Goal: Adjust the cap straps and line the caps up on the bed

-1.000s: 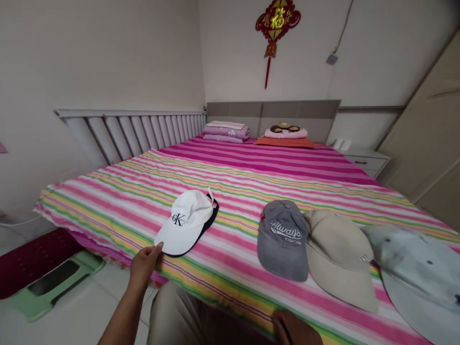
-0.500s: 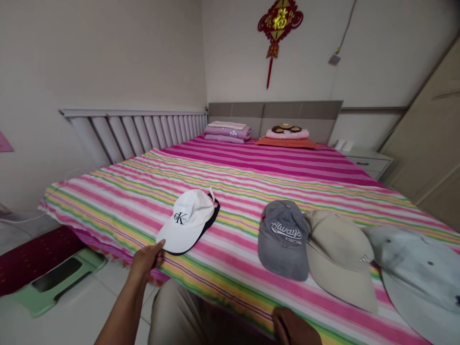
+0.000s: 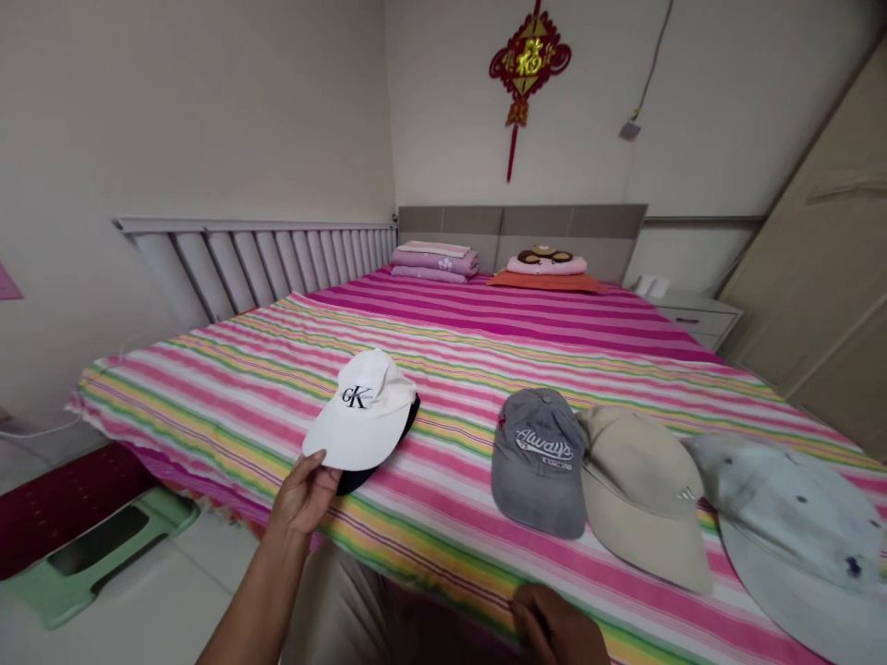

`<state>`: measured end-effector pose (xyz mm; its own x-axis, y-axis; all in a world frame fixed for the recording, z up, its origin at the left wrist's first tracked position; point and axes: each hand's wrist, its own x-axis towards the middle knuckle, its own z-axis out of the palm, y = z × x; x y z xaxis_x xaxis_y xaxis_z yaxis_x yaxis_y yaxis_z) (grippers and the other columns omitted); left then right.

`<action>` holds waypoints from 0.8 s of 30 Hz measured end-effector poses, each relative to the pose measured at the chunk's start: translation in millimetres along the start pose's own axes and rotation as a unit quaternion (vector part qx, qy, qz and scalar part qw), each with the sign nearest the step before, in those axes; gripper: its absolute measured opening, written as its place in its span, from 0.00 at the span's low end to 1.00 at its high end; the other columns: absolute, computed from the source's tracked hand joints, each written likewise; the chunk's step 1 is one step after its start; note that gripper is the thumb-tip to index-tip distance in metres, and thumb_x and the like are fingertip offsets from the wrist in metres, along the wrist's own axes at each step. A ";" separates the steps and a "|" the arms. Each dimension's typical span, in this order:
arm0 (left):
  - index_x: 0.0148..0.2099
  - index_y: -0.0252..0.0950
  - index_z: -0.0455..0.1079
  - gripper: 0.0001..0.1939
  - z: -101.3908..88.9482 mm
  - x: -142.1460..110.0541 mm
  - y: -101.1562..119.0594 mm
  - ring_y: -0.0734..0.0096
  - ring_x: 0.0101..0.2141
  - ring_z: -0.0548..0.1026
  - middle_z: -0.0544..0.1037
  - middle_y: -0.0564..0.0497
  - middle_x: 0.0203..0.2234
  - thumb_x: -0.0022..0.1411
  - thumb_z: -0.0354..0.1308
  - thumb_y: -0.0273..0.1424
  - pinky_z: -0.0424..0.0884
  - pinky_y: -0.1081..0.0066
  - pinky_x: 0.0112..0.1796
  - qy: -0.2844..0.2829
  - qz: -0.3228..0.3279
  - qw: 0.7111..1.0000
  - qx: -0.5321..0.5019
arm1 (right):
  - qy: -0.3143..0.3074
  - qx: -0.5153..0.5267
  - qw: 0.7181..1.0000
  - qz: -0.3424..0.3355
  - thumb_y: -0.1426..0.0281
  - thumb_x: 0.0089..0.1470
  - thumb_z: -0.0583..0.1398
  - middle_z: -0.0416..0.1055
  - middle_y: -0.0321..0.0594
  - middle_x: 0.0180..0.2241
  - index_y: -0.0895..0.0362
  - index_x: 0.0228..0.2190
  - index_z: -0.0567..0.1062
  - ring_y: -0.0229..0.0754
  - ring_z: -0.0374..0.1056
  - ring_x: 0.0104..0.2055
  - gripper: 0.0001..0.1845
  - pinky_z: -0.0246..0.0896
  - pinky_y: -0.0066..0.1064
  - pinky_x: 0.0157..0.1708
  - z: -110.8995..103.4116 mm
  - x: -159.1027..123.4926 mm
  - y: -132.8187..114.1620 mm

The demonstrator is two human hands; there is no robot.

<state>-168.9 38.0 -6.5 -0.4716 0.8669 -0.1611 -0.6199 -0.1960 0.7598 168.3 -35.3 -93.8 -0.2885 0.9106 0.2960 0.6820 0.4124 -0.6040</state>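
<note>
My left hand (image 3: 309, 494) pinches the edge of the brim of a white baseball cap (image 3: 378, 397) with black letters on its front. The brim is raised a little, and a dark cap (image 3: 357, 482) shows partly beneath it; the rest of that one is hidden. At the bed's front edge, my right hand (image 3: 558, 628) is closed in a loose curl, with nothing visible in it. Beyond it lies a grey cap (image 3: 540, 462) with white lettering. A beige cap (image 3: 644, 489) and a pale grey-blue cap (image 3: 796, 526) continue the row to the right.
Striped cloth (image 3: 228, 388) covers the bed. Folded purple bedding (image 3: 435, 263) and a pink pillow stack (image 3: 547, 268) sit by the headboard (image 3: 554, 226). A radiator (image 3: 256, 263) runs along the left wall. On the floor at left stands a green stool (image 3: 103, 563).
My left hand has lifted the front of the white cap and tilted it up off the dark cap. My right hand stays at the bed edge, and the view has shifted slightly.
</note>
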 end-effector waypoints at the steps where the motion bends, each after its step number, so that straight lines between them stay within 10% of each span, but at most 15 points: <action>1: 0.43 0.37 0.69 0.21 1.5 -6.5 -6.0 0.73 0.35 0.75 0.78 0.51 0.33 0.45 0.51 0.18 0.72 0.79 0.34 -0.019 -0.005 0.999 -0.025 | -0.014 0.053 0.998 0.022 0.61 0.55 0.50 0.66 0.34 0.19 0.55 0.21 0.66 0.36 0.63 0.21 0.15 0.56 0.24 0.21 -2.3 4.9 -4.2; 4: 0.49 0.42 0.66 0.31 -0.4 -29.2 -31.8 0.68 0.38 0.75 0.78 0.53 0.36 0.41 0.54 0.17 0.72 0.75 0.37 -0.104 -0.056 0.990 -0.075 | -0.055 0.268 0.959 0.079 0.55 0.53 0.50 0.64 0.35 0.18 0.56 0.20 0.65 0.38 0.61 0.22 0.20 0.56 0.27 0.23 -11.9 26.5 -21.0; 11: 0.40 0.41 0.73 0.25 -1.7 -88.1 -94.3 0.59 0.40 0.74 0.79 0.51 0.35 0.36 0.63 0.20 0.68 0.65 0.43 -0.289 -0.206 0.932 -0.073 | -0.114 0.641 0.758 0.044 0.38 0.38 0.50 0.70 0.51 0.40 0.55 0.41 0.69 0.51 0.66 0.43 0.40 0.59 0.44 0.42 -60.8 90.5 -74.1; 20: 0.34 0.38 0.75 0.16 -7.3 -95.6 -114.1 0.61 0.37 0.75 0.79 0.50 0.31 0.37 0.66 0.26 0.68 0.67 0.39 -0.326 -0.298 0.892 -0.091 | -0.075 0.686 0.704 0.170 0.46 0.27 0.61 0.76 0.42 0.30 0.50 0.26 0.73 0.57 0.65 0.46 0.25 0.56 0.52 0.46 -91.3 93.6 -77.3; 24: 0.28 0.39 0.75 0.10 11.3 -74.3 -102.9 0.66 0.29 0.76 0.79 0.53 0.25 0.40 0.66 0.34 0.70 0.69 0.37 -0.310 -0.275 0.906 -0.087 | -0.074 0.668 0.726 0.147 0.47 0.34 0.58 0.75 0.45 0.34 0.51 0.32 0.74 0.59 0.64 0.48 0.26 0.57 0.53 0.46 -98.0 86.9 -81.2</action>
<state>-63.0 -1.1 -65.6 0.3489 0.9353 -0.0594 -0.7685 0.3219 0.5530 153.7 7.7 53.5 -0.3983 0.9172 -0.0139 -0.5028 -0.2310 -0.8329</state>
